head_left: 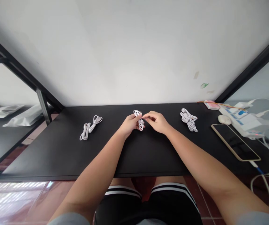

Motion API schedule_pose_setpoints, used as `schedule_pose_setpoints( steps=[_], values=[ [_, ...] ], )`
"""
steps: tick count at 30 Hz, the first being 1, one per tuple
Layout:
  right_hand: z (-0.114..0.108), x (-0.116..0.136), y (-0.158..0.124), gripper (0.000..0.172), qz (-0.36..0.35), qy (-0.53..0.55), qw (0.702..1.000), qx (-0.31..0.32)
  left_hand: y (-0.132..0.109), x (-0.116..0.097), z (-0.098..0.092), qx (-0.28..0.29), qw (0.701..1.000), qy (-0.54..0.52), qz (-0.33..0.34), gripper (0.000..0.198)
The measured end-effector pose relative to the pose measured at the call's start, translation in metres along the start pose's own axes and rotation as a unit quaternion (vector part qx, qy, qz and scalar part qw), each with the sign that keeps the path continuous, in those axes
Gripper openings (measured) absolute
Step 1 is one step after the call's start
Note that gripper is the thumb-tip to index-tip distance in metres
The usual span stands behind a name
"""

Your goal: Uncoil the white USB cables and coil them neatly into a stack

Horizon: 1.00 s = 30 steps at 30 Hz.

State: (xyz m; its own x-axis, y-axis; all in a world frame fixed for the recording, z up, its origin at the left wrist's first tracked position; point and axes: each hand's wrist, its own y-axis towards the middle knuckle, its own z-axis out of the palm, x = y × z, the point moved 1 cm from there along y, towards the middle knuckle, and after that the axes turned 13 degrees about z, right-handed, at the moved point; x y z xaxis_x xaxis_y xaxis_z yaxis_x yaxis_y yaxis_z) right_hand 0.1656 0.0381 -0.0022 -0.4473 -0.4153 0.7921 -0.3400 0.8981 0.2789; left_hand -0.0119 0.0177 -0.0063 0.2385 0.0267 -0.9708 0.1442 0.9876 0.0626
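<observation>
Holding a white coiled cable (139, 119) above the black table (61, 150), our left hand (130, 124) grips it, long axis running away from us; right hand (156, 121) fingertips pinch its side. No lettering is legible.

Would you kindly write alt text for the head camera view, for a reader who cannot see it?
Two bare hands meet over a black table: the left hand grips a coiled white cable while the right hand pinches at its side. A tied cable bundle lies to the left, a looser cable pile to the right, and a phone and power strip sit at far right.
</observation>
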Motion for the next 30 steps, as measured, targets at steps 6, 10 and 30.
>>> schedule_pose_setpoints(
  steps=[6,10,30],
  values=[
    [-0.001,0.001,0.000,0.025,-0.023,0.001,1.000,-0.019,-0.002,-0.003,0.002,0.016,1.000,0.010,0.001,0.028],
    [-0.001,0.000,0.000,0.031,-0.037,-0.018,0.999,-0.035,-0.001,0.000,0.003,0.016,1.000,0.025,0.008,0.030],
    [-0.001,0.001,-0.001,0.020,0.011,-0.017,1.000,-0.004,0.003,0.010,-0.005,-0.026,0.987,0.124,0.096,0.021]
  ],
)
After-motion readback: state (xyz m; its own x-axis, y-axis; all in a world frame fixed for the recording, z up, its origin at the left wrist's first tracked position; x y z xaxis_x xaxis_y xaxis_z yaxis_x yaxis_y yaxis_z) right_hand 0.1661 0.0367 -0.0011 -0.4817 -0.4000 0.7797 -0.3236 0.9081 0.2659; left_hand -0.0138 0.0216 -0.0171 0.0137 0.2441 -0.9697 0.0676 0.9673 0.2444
